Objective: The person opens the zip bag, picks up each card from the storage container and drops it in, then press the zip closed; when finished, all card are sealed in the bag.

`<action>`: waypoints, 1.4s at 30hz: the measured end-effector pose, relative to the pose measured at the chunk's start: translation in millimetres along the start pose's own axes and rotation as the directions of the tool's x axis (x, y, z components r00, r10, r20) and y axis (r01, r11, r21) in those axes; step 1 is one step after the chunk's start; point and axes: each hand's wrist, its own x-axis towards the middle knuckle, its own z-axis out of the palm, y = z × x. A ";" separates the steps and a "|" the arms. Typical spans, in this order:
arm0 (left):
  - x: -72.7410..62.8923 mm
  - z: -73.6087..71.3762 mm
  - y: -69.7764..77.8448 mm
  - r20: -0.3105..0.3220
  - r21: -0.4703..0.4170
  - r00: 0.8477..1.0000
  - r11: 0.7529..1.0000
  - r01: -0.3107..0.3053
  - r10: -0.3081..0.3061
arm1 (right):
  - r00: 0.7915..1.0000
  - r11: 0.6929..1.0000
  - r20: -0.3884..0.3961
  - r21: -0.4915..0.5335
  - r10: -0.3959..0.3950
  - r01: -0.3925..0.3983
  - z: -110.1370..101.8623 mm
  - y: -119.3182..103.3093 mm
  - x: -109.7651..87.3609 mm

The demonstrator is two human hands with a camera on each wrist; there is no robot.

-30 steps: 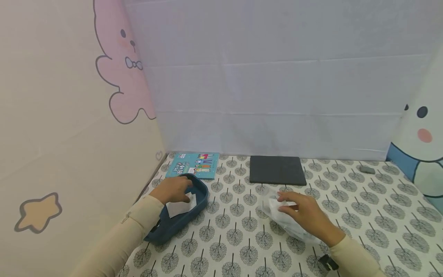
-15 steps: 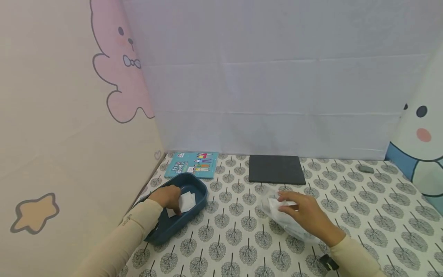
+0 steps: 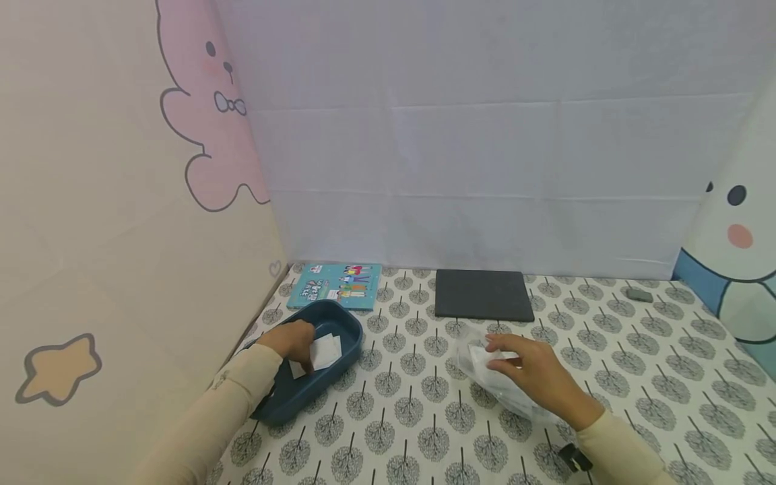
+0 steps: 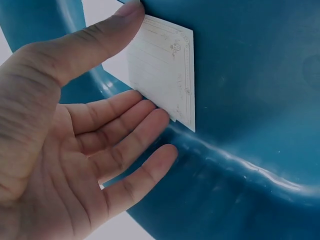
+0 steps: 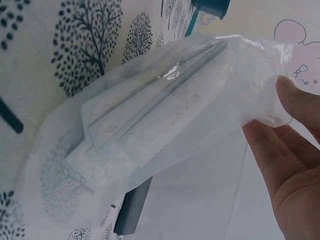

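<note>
The right hand [image 3: 536, 377] pinched the bag [image 5: 260, 80], likely to prop it; the left hand [image 3: 295, 345] spanned cards [image 4: 162, 65] in the tray [image 3: 315, 388], digits apart.

A homelike corner, judging by the cartoon-printed wall covering [image 3: 133, 188] and tree-patterned tablecloth [image 3: 415, 411].

White cards [image 4: 162, 65] in tub [image 3: 321, 389] — pinched translucent bag [image 5: 165, 110]
</note>
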 end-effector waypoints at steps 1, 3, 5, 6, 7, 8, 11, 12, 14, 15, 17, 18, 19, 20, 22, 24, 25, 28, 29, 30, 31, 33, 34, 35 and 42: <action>1.4 0.5 -1.1 0.004 0.003 1.000 1.000 -0.001 0.001 | 1.000 1.000 0.000 -0.002 0.002 -0.002 -0.2 -0.2 -0.2; 3.6 1.9 -3.0 0.007 0.009 1.000 1.000 0.010 -0.011 | 1.000 1.000 0.001 -0.008 0.003 -0.003 -0.7 -0.6 -0.4; 5.3 3.6 -5.1 0.001 0.016 1.000 1.000 0.019 -0.019 | 1.000 1.000 0.004 -0.012 0.004 -0.004 -1.3 -1.1 -0.4; 5.9 4.4 -6.0 -0.007 0.022 1.000 1.000 0.019 -0.019 | 1.000 1.000 0.005 -0.013 0.004 -0.004 -1.7 -1.3 -0.5; 6.3 5.2 -6.6 -0.014 0.028 1.000 0.999 0.020 -0.020 | 1.000 1.000 0.005 -0.014 0.005 -0.004 -2.0 -1.5 -0.6; 6.3 5.7 -6.8 -0.022 0.025 0.999 0.999 0.024 -0.024 | 1.000 1.000 0.005 -0.016 0.006 -0.006 -2.3 -1.6 -0.7; 5.7 6.9 -6.3 -0.039 0.014 0.999 0.999 0.032 -0.031 | 1.000 1.000 0.002 -0.019 0.012 -0.012 -2.6 -1.3 -1.4; 5.5 7.0 -5.8 -0.044 0.007 0.998 0.999 0.033 -0.033 | 1.000 1.000 0.002 -0.020 0.013 -0.013 -2.4 -1.1 -1.8; 4.1 7.8 -5.2 -0.053 -0.005 0.998 0.999 0.043 -0.043 | 1.000 1.000 0.006 -0.020 0.017 -0.016 -1.3 -0.4 -2.2; 3.3 8.0 -4.8 -0.059 -0.008 0.997 0.999 0.040 -0.040 | 1.000 1.000 0.007 -0.017 0.017 -0.017 -0.7 0.0 -2.5; 1.4 8.5 -4.0 -0.075 -0.006 0.997 1.000 0.028 -0.028 | 1.000 1.000 0.011 -0.007 0.016 -0.016 0.5 0.7 -2.7; 0.3 8.8 -3.5 -0.086 -0.001 0.996 1.000 0.019 -0.019 | 1.000 1.000 0.013 -0.001 0.015 -0.015 1.0 0.9 -3.0; -1.1 8.8 -2.6 -0.095 0.003 0.995 1.000 0.009 -0.009 | 1.000 1.000 0.013 0.004 0.013 -0.013 1.4 1.2 -3.1; -2.4 8.6 -1.6 -0.102 0.003 0.995 1.000 0.003 -0.002 | 1.000 1.000 0.014 0.009 0.009 -0.009 1.7 1.2 -3.1; -5.0 8.4 0.3 -0.112 0.002 0.994 1.000 -0.012 0.012 | 1.000 1.000 0.013 0.015 0.001 -0.001 2.1 1.2 -2.9; -7.5 7.4 2.9 -0.111 -0.020 0.994 1.000 -0.016 0.014 | 1.000 1.000 0.013 0.015 -0.003 0.003 2.1 1.0 -2.4; -8.3 6.9 4.0 -0.106 -0.034 0.994 0.999 -0.019 0.015 | 1.000 1.000 0.012 0.011 -0.005 0.005 2.1 0.8 -2.0; -9.2 6.0 6.1 -0.097 -0.070 0.995 0.997 -0.030 0.023 | 1.000 1.000 0.008 0.004 -0.005 0.005 1.8 0.3 -0.8; -8.6 6.1 6.5 -0.094 -0.074 0.995 0.997 -0.030 0.024 | 1.000 1.000 0.008 0.001 -0.005 0.005 1.7 0.3 -0.5; -8.2 6.3 6.8 -0.093 -0.068 0.995 0.997 -0.036 0.029 | 1.000 1.000 0.007 0.000 -0.003 0.003 1.6 0.2 -0.4; -7.7 6.6 6.9 -0.092 -0.057 0.995 0.998 -0.038 0.033 | 1.000 1.000 0.008 0.003 -0.003 0.003 1.6 0.1 -0.4; -6.9 6.6 7.3 -0.096 -0.033 0.995 0.999 -0.042 0.039 | 1.000 1.000 0.012 0.009 0.002 -0.002 1.7 0.1 -0.5; -6.3 6.8 7.5 -0.098 -0.023 0.994 0.999 -0.045 0.042 | 1.000 1.000 0.014 0.010 0.003 -0.003 1.7 0.0 -0.6; -5.9 6.7 7.9 -0.100 -0.012 0.994 0.999 -0.046 0.044 | 1.000 1.000 0.015 0.010 0.005 -0.005 1.7 0.0 -0.8; -9.0 -2.0 8.2 -0.176 -0.004 0.980 0.995 -0.098 0.096 | 1.000 1.000 0.012 0.002 -0.003 0.003 1.7 1.0 -1.4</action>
